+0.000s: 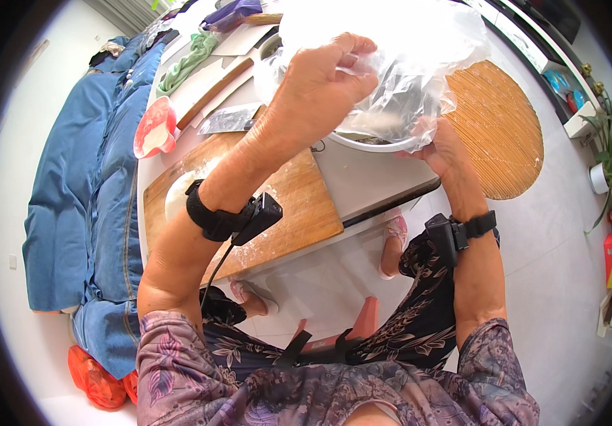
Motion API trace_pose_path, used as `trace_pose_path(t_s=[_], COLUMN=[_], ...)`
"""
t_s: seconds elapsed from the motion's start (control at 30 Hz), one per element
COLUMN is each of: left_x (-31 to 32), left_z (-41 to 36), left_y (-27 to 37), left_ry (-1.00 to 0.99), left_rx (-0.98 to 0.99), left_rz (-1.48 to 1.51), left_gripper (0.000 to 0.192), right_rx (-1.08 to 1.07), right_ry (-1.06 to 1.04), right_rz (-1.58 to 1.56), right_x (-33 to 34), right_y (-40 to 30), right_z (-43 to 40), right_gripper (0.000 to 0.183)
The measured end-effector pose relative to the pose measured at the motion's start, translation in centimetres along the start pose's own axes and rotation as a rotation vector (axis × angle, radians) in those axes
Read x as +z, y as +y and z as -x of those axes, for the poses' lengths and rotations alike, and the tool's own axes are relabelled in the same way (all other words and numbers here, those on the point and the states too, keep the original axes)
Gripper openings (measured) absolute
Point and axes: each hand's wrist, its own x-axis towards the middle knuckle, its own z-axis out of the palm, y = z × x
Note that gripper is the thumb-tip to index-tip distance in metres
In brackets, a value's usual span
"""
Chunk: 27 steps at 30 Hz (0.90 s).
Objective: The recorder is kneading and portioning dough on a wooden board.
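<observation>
My left hand [332, 74] pinches a clear plastic bag [407, 85] with bent fingers, above the far side of the table. My right hand [433, 144] grips the bag's near edge at the rim of a white bowl [359, 145], which the plastic partly covers. Something pale lies under the film; what it is I cannot tell. Below my left forearm is a floured wooden board [295, 197], with a pale lump of dough [178, 191] partly hidden by the arm. A cleaver [228, 118] lies just beyond the board.
A pink heart-shaped bowl of flour [155, 128], a wooden stick [215, 93] and a green cloth [188, 61] are at the table's left. A round slatted mat [497, 128] juts out at the right. A blue-covered sofa [71, 186] stands beyond the left edge.
</observation>
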Motion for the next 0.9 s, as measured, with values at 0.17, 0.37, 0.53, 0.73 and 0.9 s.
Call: trace_pose_path(t_s=[0.17,0.37,0.53,0.73,0.9], left_x=[0.2,-1.1,-0.1,0.6,0.8], left_z=[0.1,2.1,3.9,3.2,3.0], left_y=[-0.5,-0.5,-2.0,-4.2,-4.0], left_ry=[0.154,0.243,0.13,0.194,0.106], left_rx=[0.336,0.611,0.543,0.721,0.645], left_rz=[-0.177,-0.559,-0.732,-0.977,-0.969], left_gripper=[0.042,0.054,0.052,0.029,0.022], right_rx=[0.004,0.008,-0.017,-0.016,-0.036], right_ry=[0.002,0.004,-0.014,-0.004,0.002], right_rz=[-0.046,-0.089,-0.143,-0.128,-0.136], right_x=[0.1,-0.3,-0.4,-0.4,1.1], right_y=[-0.2,-0.1,-0.8,-0.7,-1.2], right_z=[0.3,0.1,0.7,0.5,1.7], right_gripper=[0.04,0.044,0.046,0.043,0.04])
